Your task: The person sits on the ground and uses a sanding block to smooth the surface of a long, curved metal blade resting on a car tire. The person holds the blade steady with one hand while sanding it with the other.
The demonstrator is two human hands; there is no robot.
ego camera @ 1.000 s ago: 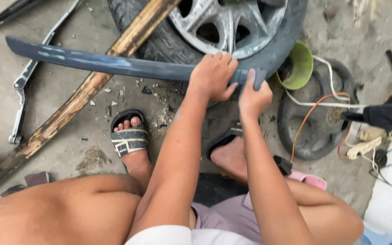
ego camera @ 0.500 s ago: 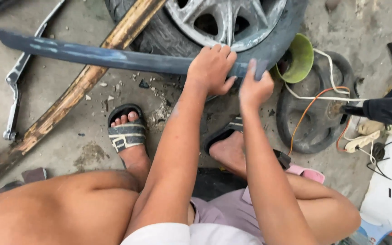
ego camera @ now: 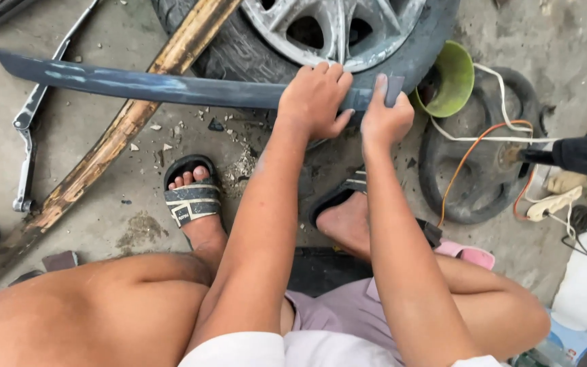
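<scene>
Concrete floor [ego camera: 123,224], wheel [ego camera: 334,27] ahead. My left hand [ego camera: 315,102] grips the long dark strip [ego camera: 137,85]; my right hand [ego camera: 387,115] pinches a small grey pad [ego camera: 394,90] against it.

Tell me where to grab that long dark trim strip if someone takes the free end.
Grip the long dark strip along its bare left stretch, from above, fingers pinching across its narrow width. It lies nearly level and flat, with open floor beneath. The left hand and right hand already crowd the right end near the wheel.
</scene>
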